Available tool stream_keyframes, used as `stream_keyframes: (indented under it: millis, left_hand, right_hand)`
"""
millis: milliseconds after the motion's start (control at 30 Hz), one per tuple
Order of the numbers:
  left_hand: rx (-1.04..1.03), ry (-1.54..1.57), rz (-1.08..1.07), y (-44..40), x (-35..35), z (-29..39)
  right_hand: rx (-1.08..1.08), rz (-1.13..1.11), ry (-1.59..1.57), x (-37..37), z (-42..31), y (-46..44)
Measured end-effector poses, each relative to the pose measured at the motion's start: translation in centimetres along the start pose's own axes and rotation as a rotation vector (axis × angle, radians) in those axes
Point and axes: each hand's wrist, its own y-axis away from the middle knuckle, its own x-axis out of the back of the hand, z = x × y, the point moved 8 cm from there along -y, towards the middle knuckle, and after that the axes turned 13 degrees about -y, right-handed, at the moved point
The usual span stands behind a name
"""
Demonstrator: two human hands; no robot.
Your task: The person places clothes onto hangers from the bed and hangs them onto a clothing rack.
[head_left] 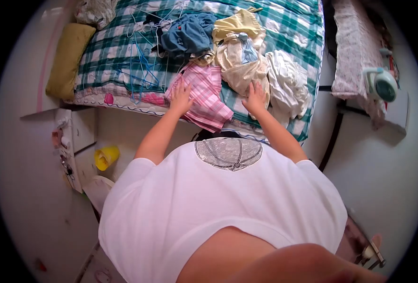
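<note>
A green-and-white plaid quilt [291,26] spread out before me. On it, by the near edge, lay a pink plaid garment [204,89], left of a rumpled beige garment [239,70]. Such soft cloth, I judged, wanted light, even pressure outward from its creases. To the right bunched a white garment [287,80]; farther back sat a blue garment [190,33]. Tangled blue hangers [142,70], left of the pink, could have snagged it. The left hand [181,100] rested on the pink, fingers spread; the right hand [254,100] touched the beige, its grip unclear to me.
</note>
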Motion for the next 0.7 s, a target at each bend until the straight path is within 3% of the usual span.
stream_keyframes:
  millis: [167,300,400,567,700]
  left_hand:
    - [0.094,0.029,-0.108,-1.0,-3.5,0.3]
    - [0.082,0.005,-0.159,-1.4,-5.6,2.6]
    - [0.132,0.074,-0.123,-1.9,-5.5,4.1]
    - [0.151,0.132,-0.026,-2.0,-5.4,5.3]
    - [0.164,0.101,-0.103,-2.2,-5.5,6.0]
  right_hand:
    - [-0.18,-0.037,-0.213,-0.4,5.8,-5.5]
    - [-0.038,-0.052,-0.136,-2.7,7.8,-8.4]
    - [-0.125,-0.152,-0.081,-3.5,8.7,-9.5]
    - [-0.185,-0.1,-0.18,-3.8,11.2,-11.2]
    - [-0.228,-0.064,-0.241,-3.0,11.0,-11.0]
